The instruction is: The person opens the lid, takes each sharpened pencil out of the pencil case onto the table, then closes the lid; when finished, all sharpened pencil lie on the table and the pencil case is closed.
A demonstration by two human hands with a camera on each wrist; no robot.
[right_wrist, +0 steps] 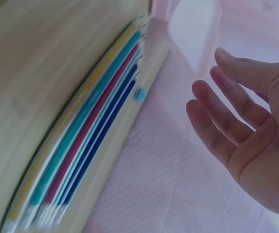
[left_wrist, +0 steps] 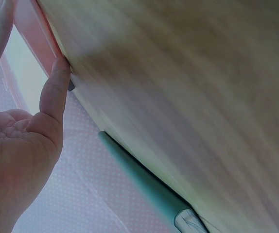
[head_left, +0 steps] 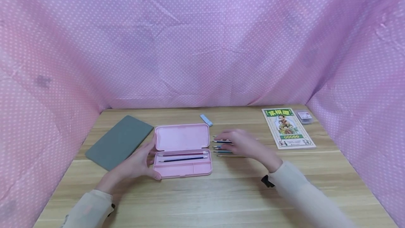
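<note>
A pink pencil case (head_left: 182, 150) lies open on the wooden table (head_left: 221, 192), with two pencils (head_left: 183, 156) in its lower tray. My left hand (head_left: 139, 163) rests against the case's left side, thumb (left_wrist: 56, 90) touching its front edge (left_wrist: 38, 34). My right hand (head_left: 242, 144) hovers open, fingers spread, over a row of several coloured pencils (head_left: 223, 147) lying just right of the case. In the right wrist view the fingers (right_wrist: 227, 121) are straight and hold nothing, beside the coloured pencils (right_wrist: 88, 131).
A grey-green notebook (head_left: 120, 141) lies left of the case. A small blue eraser (head_left: 206, 119) sits behind it. A green illustrated booklet (head_left: 287, 127) and a small clear box (head_left: 304, 116) lie at the back right. Pink dotted cloth (head_left: 202, 45) walls in three sides.
</note>
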